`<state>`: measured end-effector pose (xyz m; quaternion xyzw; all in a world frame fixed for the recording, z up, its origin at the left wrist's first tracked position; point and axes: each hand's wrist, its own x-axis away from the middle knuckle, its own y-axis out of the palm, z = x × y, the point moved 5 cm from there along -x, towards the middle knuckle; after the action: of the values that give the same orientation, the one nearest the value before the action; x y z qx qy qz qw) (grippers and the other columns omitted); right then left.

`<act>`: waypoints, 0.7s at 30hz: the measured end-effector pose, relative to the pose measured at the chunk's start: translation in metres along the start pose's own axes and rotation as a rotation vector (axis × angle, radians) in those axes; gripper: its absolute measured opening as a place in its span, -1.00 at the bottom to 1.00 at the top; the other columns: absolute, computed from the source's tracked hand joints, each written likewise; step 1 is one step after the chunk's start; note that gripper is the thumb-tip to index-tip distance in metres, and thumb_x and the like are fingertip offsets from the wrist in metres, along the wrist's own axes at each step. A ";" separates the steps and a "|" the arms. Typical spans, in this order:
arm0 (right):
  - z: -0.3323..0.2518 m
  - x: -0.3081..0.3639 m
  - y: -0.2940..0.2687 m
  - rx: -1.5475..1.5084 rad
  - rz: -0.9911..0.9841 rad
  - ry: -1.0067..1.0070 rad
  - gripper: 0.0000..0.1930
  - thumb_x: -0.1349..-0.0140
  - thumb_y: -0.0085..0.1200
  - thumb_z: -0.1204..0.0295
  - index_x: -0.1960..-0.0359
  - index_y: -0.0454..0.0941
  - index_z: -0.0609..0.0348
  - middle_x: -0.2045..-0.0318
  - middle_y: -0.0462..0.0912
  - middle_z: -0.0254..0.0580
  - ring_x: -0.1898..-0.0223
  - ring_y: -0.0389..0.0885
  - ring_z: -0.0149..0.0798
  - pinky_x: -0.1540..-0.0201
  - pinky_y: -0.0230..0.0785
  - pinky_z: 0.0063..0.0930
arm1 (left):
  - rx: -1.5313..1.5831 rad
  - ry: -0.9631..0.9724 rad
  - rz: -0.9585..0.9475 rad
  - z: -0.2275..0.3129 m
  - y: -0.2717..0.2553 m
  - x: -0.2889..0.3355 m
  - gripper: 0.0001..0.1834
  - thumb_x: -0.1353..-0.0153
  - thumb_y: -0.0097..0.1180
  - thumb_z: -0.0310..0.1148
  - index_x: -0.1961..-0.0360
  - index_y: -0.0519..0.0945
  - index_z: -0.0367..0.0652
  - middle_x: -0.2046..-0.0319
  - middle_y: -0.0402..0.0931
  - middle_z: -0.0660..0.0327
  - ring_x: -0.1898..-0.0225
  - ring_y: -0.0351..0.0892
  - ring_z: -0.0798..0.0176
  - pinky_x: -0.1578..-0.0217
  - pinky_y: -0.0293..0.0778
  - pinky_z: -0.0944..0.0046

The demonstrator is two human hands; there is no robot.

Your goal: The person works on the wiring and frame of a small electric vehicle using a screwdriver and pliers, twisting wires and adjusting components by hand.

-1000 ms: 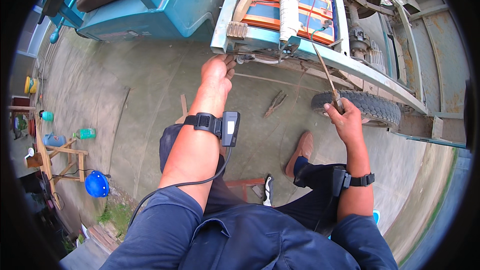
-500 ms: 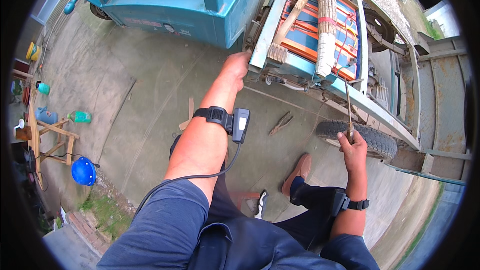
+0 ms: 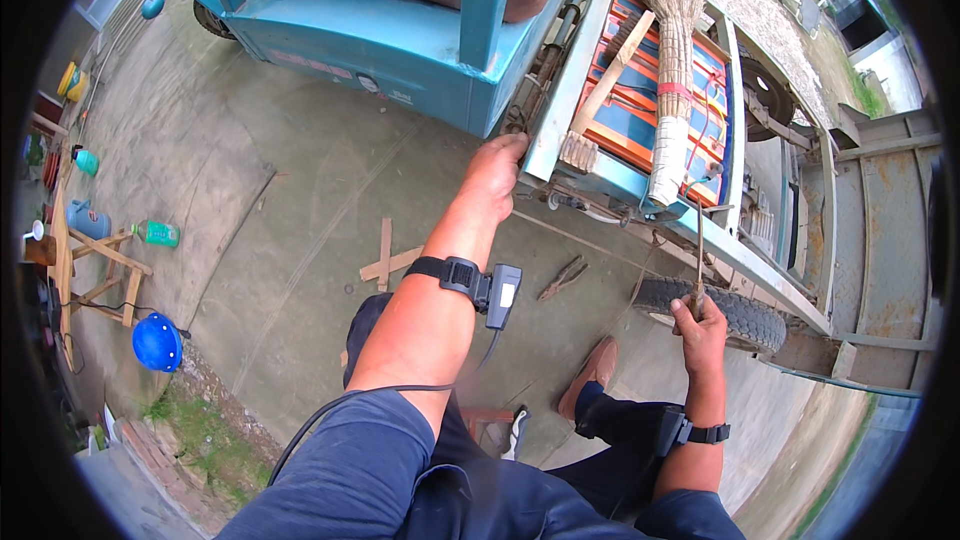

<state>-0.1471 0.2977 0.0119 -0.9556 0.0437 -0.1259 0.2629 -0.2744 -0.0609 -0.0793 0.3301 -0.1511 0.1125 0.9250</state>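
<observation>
My left hand (image 3: 492, 178) reaches to the corner of the light-blue metal frame (image 3: 572, 75), beside the cab. Its fingers are curled against the frame's end, and what they grip there is hidden. In my right hand (image 3: 703, 338) is a screwdriver (image 3: 699, 250), its long thin shaft pointing up and away. The shaft's tip is at the frame's near rail, beside the battery pack (image 3: 628, 147) of blue and orange blocks with red wires. On the pack lie a straw broom (image 3: 676, 75) and a wooden-handled brush (image 3: 612, 78).
Pliers (image 3: 563, 278) lie on the concrete below the frame, near a black tyre (image 3: 740, 318). Crossed wood strips (image 3: 388, 258) are left of them. The blue cab (image 3: 380, 65) stands at the upper left. Far left are a blue helmet (image 3: 158, 342) and a wooden stand (image 3: 132, 295).
The view has shifted, so the vehicle sits a little lower and further right. Both hands keep their places at the frame, and the screwdriver stays in my right hand.
</observation>
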 end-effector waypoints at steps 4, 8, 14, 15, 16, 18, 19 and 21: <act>0.002 0.001 0.002 -0.043 -0.008 0.002 -0.83 -0.19 0.28 0.43 0.40 0.54 0.21 0.61 0.48 -0.44 0.58 0.40 -0.55 0.50 0.28 -0.62 | -0.123 0.067 -0.019 0.011 -0.001 -0.005 -0.56 -0.42 -0.07 -0.32 -0.22 0.44 -0.37 -0.12 0.53 0.04 -0.13 0.47 0.21 -0.16 0.30 0.30; 0.003 0.001 0.002 -0.043 -0.018 -0.009 -0.84 -0.20 0.28 0.43 0.39 0.54 0.21 0.60 0.48 -0.44 0.57 0.41 -0.55 0.49 0.28 -0.63 | -0.239 0.078 -0.024 0.024 0.009 0.004 -0.52 -0.40 -0.07 -0.36 -0.27 0.38 -0.38 -0.20 0.46 -0.01 -0.20 0.43 0.20 -0.21 0.28 0.32; 0.002 0.006 0.004 -0.032 -0.041 -0.006 -0.81 -0.24 0.26 0.37 0.36 0.52 0.19 0.56 0.47 -0.45 0.56 0.40 -0.53 0.49 0.26 -0.61 | -0.378 0.126 -0.075 0.029 0.009 0.006 -0.49 -0.37 -0.06 -0.41 -0.30 0.34 -0.40 -0.24 0.42 -0.03 -0.24 0.39 0.18 -0.22 0.27 0.31; 0.001 0.004 0.008 -0.052 -0.044 -0.011 -0.82 -0.23 0.27 0.38 0.36 0.53 0.20 0.57 0.47 -0.45 0.56 0.40 -0.54 0.49 0.26 -0.62 | -0.432 0.143 -0.079 0.028 0.006 0.003 -0.48 -0.36 -0.05 -0.42 -0.31 0.33 -0.40 -0.24 0.41 -0.03 -0.24 0.39 0.18 -0.22 0.27 0.30; 0.001 0.005 0.009 -0.067 -0.036 -0.006 -0.83 -0.22 0.27 0.40 0.36 0.54 0.20 0.58 0.48 -0.44 0.56 0.41 -0.55 0.49 0.27 -0.62 | -0.389 0.127 -0.078 0.026 0.007 0.006 -0.48 -0.35 -0.05 -0.42 -0.31 0.32 -0.40 -0.24 0.41 -0.04 -0.24 0.40 0.18 -0.22 0.27 0.31; -0.002 0.007 0.008 -0.080 -0.028 -0.006 -0.84 -0.20 0.27 0.41 0.37 0.56 0.21 0.59 0.48 -0.44 0.56 0.41 -0.56 0.49 0.27 -0.63 | -0.305 0.093 -0.077 0.024 0.009 0.011 -0.47 -0.34 -0.04 -0.43 -0.32 0.31 -0.41 -0.24 0.41 -0.04 -0.24 0.40 0.17 -0.21 0.28 0.31; -0.004 0.007 0.010 -0.082 -0.036 -0.009 -0.84 -0.21 0.27 0.41 0.37 0.56 0.21 0.60 0.48 -0.44 0.56 0.41 -0.56 0.49 0.27 -0.63 | -0.275 0.081 -0.092 0.022 0.006 0.009 -0.45 -0.34 -0.03 -0.44 -0.33 0.30 -0.40 -0.23 0.42 -0.03 -0.22 0.42 0.19 -0.20 0.30 0.32; -0.010 0.010 0.013 -0.073 -0.052 -0.024 -0.84 -0.20 0.27 0.41 0.39 0.56 0.20 0.60 0.47 -0.45 0.57 0.40 -0.56 0.50 0.26 -0.62 | -0.233 0.009 -0.139 0.019 0.000 0.005 -0.46 -0.37 -0.11 -0.43 -0.36 0.27 -0.35 -0.34 0.29 -0.04 -0.37 0.23 0.14 -0.33 0.09 0.28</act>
<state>-0.1407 0.2798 0.0160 -0.9668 0.0203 -0.1196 0.2248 -0.2738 -0.0724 -0.0637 0.2296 -0.1357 0.0314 0.9633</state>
